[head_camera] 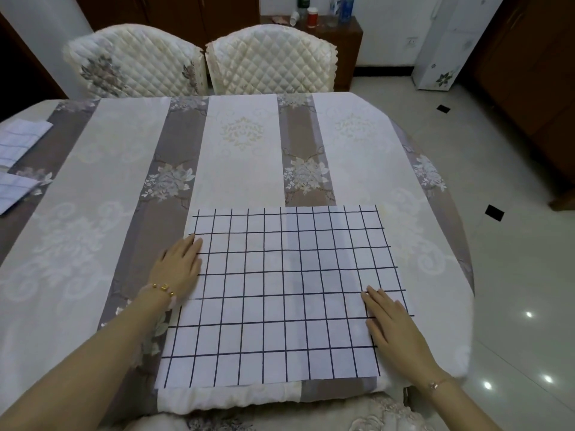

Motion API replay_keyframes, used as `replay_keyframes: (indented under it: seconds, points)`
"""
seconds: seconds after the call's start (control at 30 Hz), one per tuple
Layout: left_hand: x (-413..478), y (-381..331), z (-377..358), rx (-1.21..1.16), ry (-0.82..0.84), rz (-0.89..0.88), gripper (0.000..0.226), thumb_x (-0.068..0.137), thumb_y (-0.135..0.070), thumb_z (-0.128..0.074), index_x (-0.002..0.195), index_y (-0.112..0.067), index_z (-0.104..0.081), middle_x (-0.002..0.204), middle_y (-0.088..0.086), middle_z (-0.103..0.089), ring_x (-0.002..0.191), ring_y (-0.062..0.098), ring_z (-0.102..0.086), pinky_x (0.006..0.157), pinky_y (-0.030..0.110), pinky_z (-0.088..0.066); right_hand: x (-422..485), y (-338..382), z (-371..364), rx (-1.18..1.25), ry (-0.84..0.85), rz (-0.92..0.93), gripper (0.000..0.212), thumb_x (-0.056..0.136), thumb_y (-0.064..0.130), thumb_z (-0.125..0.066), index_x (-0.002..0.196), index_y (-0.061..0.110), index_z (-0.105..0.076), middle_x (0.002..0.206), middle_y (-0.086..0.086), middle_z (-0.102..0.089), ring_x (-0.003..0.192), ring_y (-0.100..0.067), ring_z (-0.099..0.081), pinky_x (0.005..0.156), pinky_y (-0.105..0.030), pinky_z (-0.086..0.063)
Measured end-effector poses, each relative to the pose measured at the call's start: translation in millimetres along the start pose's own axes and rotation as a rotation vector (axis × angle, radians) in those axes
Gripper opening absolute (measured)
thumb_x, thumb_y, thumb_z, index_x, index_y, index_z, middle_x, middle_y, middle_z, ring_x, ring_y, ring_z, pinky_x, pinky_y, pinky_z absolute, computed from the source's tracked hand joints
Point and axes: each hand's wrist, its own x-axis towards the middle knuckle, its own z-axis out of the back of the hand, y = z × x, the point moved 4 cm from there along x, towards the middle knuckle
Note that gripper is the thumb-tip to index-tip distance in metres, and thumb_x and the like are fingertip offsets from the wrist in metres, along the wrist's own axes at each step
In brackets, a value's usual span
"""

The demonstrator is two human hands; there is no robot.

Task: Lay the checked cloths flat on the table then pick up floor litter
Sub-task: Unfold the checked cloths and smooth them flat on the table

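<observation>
View from above of a dining table (242, 150) covered with a striped, flowered tablecloth. At the far left edge, around nine o'clock, a folded checked cloth (21, 141) lies behind a second folded cloth (15, 194), both well apart from the hands.

Nearer the middle, the left hand (180, 265) lies flat with straight fingers held together. It presses the left edge of a white checked cloth (280, 290) with dark grid lines. A beaded bracelet (163, 287) circles that wrist.

This checked cloth is spread flat on the near half of the table, toward six o'clock, its near edge close to the table's rim. The left hand sits at its nine o'clock side, partly on the fabric and partly on the tablecloth.

The right hand (389, 321) also lies flat with straight fingers, resting on the cloth's right edge at about four o'clock. Neither hand grips the fabric.

Two quilted chairs (273, 57) stand beyond the table at twelve o'clock. A pale tiled floor (513, 259) shows at three o'clock.
</observation>
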Motion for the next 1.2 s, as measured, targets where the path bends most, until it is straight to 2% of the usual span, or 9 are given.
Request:
replay_keyframes:
  seconds: [0.17, 0.3, 0.43, 0.57, 0.67, 0.83, 1.0, 1.1, 1.2]
  points:
    - [-5, -8, 9, -0.041, 0.077, 0.015, 0.046, 0.096, -0.027, -0.037, 0.140, -0.016, -0.036, 0.149, 0.005, -0.035, 0.134, 0.025, -0.037, 0.107, 0.042, -0.032, 2, 8, 12, 0.004, 0.059, -0.038, 0.049, 0.099, 0.032, -0.029, 0.147, 0.027, -0.025, 0.153, 0.020, -0.013, 0.145, -0.004, -0.009, 0.115, -0.021, -0.002]
    - [-30, -31, 17, -0.115, 0.093, -0.024, 0.042, 0.098, -0.031, -0.033, 0.137, -0.018, -0.041, 0.132, 0.006, -0.055, 0.115, 0.025, -0.056, 0.092, 0.037, -0.047, 4, 14, 27, 0.070, 0.138, -0.102, 0.043, 0.099, 0.026, -0.040, 0.142, 0.024, -0.040, 0.154, 0.010, -0.028, 0.141, -0.009, -0.026, 0.113, -0.025, -0.025]
    - [-70, -51, 21, -0.243, 0.140, -0.082, 0.034, 0.096, -0.027, -0.042, 0.129, -0.022, -0.050, 0.117, 0.000, -0.065, 0.099, 0.016, -0.061, 0.086, 0.030, -0.050, -6, 29, 52, 0.143, 0.126, -0.186, 0.032, 0.096, 0.029, -0.042, 0.124, 0.024, -0.058, 0.126, 0.005, -0.062, 0.112, -0.012, -0.058, 0.094, -0.026, -0.047]
    - [-108, -62, 29, -0.452, 0.067, -0.096, 0.020, 0.093, -0.023, -0.048, 0.111, -0.029, -0.056, 0.096, -0.006, -0.067, 0.086, 0.010, -0.063, 0.076, 0.027, -0.052, -33, 48, 70, 0.201, 0.012, -0.222, 0.025, 0.094, 0.030, -0.045, 0.112, 0.028, -0.063, 0.105, 0.010, -0.069, 0.098, -0.009, -0.062, 0.085, -0.027, -0.051]
    - [-141, -67, 30, -0.600, 0.035, -0.076, 0.016, 0.093, -0.021, -0.051, 0.101, -0.033, -0.054, 0.092, -0.004, -0.068, 0.085, 0.009, -0.065, 0.070, 0.024, -0.052, -61, 59, 71, 0.297, -0.056, -0.248, 0.016, 0.093, 0.030, -0.049, 0.096, 0.032, -0.064, 0.088, 0.012, -0.070, 0.088, -0.007, -0.065, 0.074, -0.026, -0.052]
    - [-194, -59, 29, -0.598, 0.031, -0.088, 0.016, 0.093, -0.025, -0.050, 0.104, -0.036, -0.052, 0.097, -0.010, -0.065, 0.084, 0.003, -0.061, 0.068, 0.016, -0.046, -114, 100, 58, 0.455, -0.109, -0.197, 0.026, 0.090, 0.020, -0.056, 0.076, 0.042, -0.060, 0.080, 0.015, -0.071, 0.085, -0.002, -0.065, 0.079, -0.022, -0.049]
    - [-272, -33, 39, -0.539, -0.094, 0.002, 0.023, 0.090, -0.028, -0.054, 0.098, -0.049, -0.049, 0.096, -0.021, -0.063, 0.090, 0.000, -0.062, 0.083, 0.024, -0.050, -171, 175, 44, 0.561, -0.209, 0.078, 0.027, 0.083, 0.016, -0.065, 0.076, 0.042, -0.065, 0.079, 0.023, -0.069, 0.075, 0.001, -0.065, 0.061, -0.008, -0.046]
    - [-328, -27, 37, -0.571, -0.225, 0.094, 0.018, 0.086, -0.032, -0.047, 0.096, -0.046, -0.052, 0.101, -0.017, -0.064, 0.094, -0.001, -0.058, 0.086, 0.010, -0.042, -201, 216, 31, 0.542, -0.184, 0.370, 0.013, 0.083, 0.032, -0.057, 0.082, 0.045, -0.060, 0.084, 0.023, -0.064, 0.084, 0.004, -0.062, 0.074, -0.012, -0.047]
    - [-385, -32, 32, -0.648, -0.403, 0.234, 0.026, 0.086, -0.028, -0.046, 0.109, -0.028, -0.060, 0.110, -0.020, -0.058, 0.104, -0.007, -0.051, 0.087, -0.004, -0.030, -217, 226, 25, 0.442, -0.273, 0.752, 0.008, 0.086, 0.034, -0.056, 0.085, 0.038, -0.062, 0.084, 0.022, -0.061, 0.086, -0.001, -0.060, 0.082, -0.015, -0.044]
